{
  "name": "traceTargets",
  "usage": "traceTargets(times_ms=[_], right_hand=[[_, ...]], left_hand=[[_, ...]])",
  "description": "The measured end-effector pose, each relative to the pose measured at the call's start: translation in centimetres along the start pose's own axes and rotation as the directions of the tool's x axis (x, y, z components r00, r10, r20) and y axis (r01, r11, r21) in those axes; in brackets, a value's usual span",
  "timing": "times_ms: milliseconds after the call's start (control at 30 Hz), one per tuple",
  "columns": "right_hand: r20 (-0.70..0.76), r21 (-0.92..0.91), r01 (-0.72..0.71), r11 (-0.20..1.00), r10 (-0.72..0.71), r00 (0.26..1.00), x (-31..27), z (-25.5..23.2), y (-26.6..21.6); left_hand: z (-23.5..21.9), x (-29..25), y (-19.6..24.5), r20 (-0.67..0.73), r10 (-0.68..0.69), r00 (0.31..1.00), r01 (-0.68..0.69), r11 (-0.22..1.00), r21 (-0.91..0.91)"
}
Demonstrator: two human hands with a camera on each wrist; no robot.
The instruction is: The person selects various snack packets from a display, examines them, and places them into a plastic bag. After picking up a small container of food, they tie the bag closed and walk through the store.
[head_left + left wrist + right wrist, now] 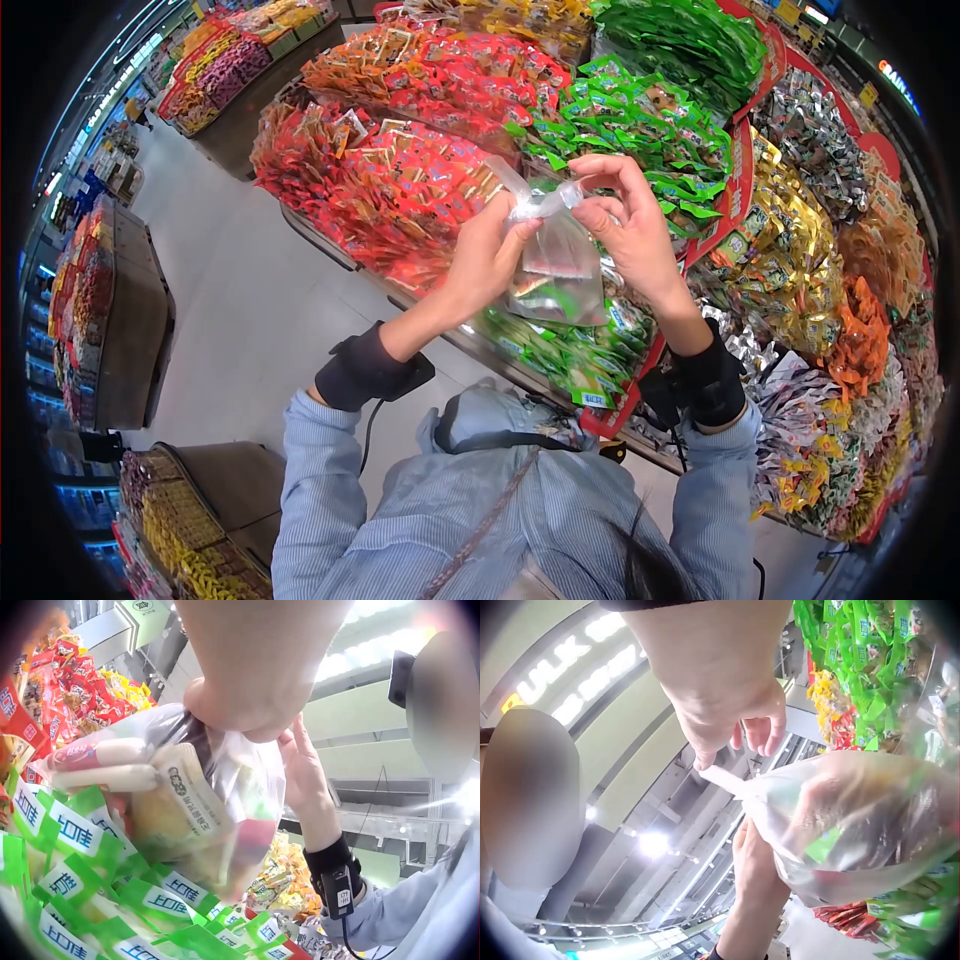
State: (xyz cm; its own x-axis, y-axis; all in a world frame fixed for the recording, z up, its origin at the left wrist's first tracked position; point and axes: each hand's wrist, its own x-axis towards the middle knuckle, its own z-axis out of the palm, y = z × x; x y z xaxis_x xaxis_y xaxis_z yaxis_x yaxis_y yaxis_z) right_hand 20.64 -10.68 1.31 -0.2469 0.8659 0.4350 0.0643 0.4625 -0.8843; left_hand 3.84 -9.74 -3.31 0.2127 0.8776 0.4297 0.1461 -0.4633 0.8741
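Note:
A clear plastic bag (562, 258) with wrapped snacks inside hangs from both hands over the snack bins. My left hand (484, 258) grips its gathered neck, thumb on top. My right hand (636, 230) pinches a twisted end of the plastic (721, 780) between thumb and finger, to the right of the neck; its other fingers are bent and apart from the bag. Through the film the left wrist view shows pale sausage-shaped packs (109, 765) and a beige packet (187, 796) with printed characters. Green packets (75, 829) lie close under the bag.
Red packets (400, 200) fill the bins ahead and left, green ones (640, 130) those ahead and right. Gold (790, 220) and orange packets (862, 340) lie further right. A red bin edge (735, 190) divides them. Grey floor (215, 270) and other display stands (125, 310) show at left.

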Motion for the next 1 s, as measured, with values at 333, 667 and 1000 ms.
traceTargets(times_ms=[333,667,1000], right_hand=[[-0.019,-0.148,0.054,0.988,-0.057,0.998,-4.8,2.1,0.6],[-0.065,-0.173,-0.037,0.984,0.026,0.998,-6.6,2.6,-1.1],[-0.36,0.199,-0.077,0.977,0.146,0.921,-5.8,1.2,-2.4]], left_hand=[[0.6,-2.1,2.6,-0.044,0.288,0.957,-0.286,0.957,0.049],[1.5,-2.4,3.2,0.076,0.344,0.936,-0.342,0.939,-0.032],[-1.0,-1.1,-2.3,0.154,0.112,0.982,-0.092,0.987,-0.134]])
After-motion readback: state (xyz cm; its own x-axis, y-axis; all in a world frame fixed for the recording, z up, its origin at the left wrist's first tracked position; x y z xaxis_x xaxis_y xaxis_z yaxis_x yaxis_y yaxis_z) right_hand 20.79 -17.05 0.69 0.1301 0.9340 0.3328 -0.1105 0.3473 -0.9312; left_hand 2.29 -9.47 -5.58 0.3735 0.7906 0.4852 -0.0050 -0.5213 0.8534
